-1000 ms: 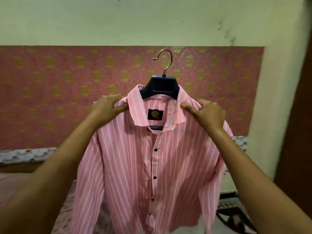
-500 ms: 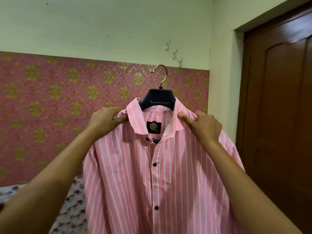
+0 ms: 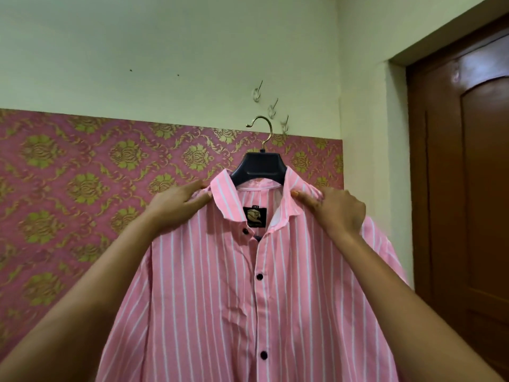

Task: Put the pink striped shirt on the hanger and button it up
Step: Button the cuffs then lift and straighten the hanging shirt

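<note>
Pale green wall [image 3: 165,45] fills the upper half, with a band of pink wallpaper with gold damask motifs [image 3: 68,188] below it. Brown wooden door [image 3: 468,188] at far right in a recessed frame. Pink striped shirt [image 3: 220,299] held up mid-frame, draped on a dark plastic hanger [image 3: 257,168]; its shoulders sit over the hanger arms, and the front placket is closed at the two black buttons lower down. Collar is open, top button [image 3: 244,230] undone, black neck label [image 3: 255,216] showing inside. Left hand [image 3: 176,202] grips the shirt's left shoulder beside the collar, thumb pressed on the fabric, fingers curled over the shoulder edge. Right hand [image 3: 340,212] grips the other shoulder the same way, thumb lying along the collar edge, fingers curled round the fabric. Hanger's gold metal hook [image 3: 261,130] stands free in the air, near but not on the three clear wall hooks [image 3: 271,108] mounted on the green wall just above it.
</note>
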Demonstrator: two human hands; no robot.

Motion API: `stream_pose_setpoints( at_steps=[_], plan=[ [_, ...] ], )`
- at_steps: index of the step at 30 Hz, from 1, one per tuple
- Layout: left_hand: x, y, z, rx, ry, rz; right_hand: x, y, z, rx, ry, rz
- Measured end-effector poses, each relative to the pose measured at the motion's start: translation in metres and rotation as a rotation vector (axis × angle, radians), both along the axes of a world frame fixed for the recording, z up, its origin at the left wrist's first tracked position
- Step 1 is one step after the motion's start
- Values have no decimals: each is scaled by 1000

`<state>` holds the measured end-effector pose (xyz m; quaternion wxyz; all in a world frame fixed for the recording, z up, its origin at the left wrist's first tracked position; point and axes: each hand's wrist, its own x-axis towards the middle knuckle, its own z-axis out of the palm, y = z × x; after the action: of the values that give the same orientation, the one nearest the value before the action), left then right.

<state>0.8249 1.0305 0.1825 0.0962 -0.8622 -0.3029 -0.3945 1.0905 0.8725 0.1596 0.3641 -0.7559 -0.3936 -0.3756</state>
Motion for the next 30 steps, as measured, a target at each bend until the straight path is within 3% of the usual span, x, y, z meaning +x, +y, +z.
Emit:
stream_pose_setpoints(
  at_steps=[5, 11, 15, 22, 30],
  plan=[
    [41, 53, 32, -119, -26, 18, 43, 81, 24, 5, 13, -1],
    [94, 139, 56, 95, -53, 266, 97, 187, 47, 56, -6, 74],
    [125, 194, 83, 184, -111, 318, 128, 243, 81, 121, -54, 132],
    [179, 262, 184, 342, -137, 429, 183, 326, 166, 261, -120, 174],
    [213, 303, 279, 467, -82, 478, 216, 362, 245, 289, -176, 74]
  ],
)
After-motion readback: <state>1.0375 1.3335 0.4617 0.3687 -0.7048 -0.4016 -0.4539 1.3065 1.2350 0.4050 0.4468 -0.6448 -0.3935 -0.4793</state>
